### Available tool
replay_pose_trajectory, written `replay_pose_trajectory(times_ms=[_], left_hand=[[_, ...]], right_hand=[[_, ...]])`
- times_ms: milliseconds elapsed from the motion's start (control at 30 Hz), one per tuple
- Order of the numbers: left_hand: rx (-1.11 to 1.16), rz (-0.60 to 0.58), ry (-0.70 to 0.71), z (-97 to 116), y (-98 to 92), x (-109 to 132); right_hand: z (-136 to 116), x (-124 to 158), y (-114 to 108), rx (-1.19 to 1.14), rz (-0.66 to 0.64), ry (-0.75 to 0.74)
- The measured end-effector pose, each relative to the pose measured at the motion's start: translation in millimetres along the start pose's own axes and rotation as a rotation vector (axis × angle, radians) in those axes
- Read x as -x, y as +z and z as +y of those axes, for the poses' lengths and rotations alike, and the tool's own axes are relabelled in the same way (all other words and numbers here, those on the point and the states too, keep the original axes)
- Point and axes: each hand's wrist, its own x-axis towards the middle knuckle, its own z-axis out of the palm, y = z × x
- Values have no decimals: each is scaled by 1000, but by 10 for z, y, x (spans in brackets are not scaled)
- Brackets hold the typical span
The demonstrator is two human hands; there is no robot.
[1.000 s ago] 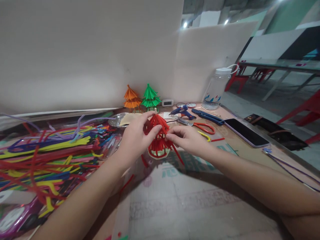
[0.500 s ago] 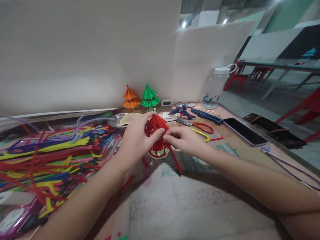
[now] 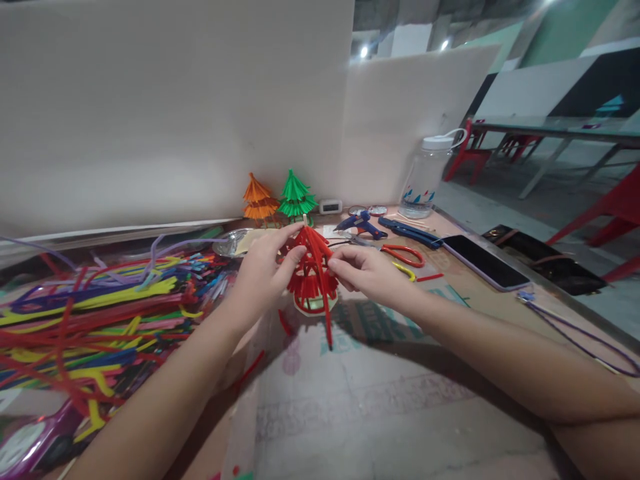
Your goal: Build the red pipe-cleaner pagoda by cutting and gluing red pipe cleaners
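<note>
A red pipe-cleaner tree (image 3: 313,283) with a pale tip stands upright on a light round base between my hands. My left hand (image 3: 266,270) is closed round the tree's upper left side, thumb in front and forefinger near the top. On the right side, my right hand (image 3: 361,269) pinches at the tree's edge, the fingertips partly hiding what they grip. A long red pipe cleaner (image 3: 329,323) hangs down the front of the tree, its dark end reaching below the base.
An orange tree (image 3: 260,199) and a green tree (image 3: 297,197) stand behind. Loose pipe cleaners (image 3: 100,313) heap up on the left. Rightward lie a glue gun (image 3: 361,223), scissors (image 3: 403,255), a blue cutter (image 3: 410,232), a phone (image 3: 485,262) and a water bottle (image 3: 424,177).
The long red pipe cleaner has swung from the tree's right side to hang down its front. My left fingers have shifted slightly left, showing more of the tree.
</note>
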Motion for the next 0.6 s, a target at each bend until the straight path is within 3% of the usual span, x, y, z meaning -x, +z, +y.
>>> replay_pose_trajectory(times_ms=[167, 300, 500, 600], left_hand=[[168, -2, -93, -175, -27, -61], [286, 124, -220, -178, -136, -99], [116, 147, -195, 1, -402, -93], [79, 124, -206, 54, -450, -75]], right_hand=[[2, -28, -198, 259, 59, -105], [53, -69, -498, 508, 90, -84], [314, -160, -949, 796, 357, 0], [390, -187, -1001, 760, 309, 15]])
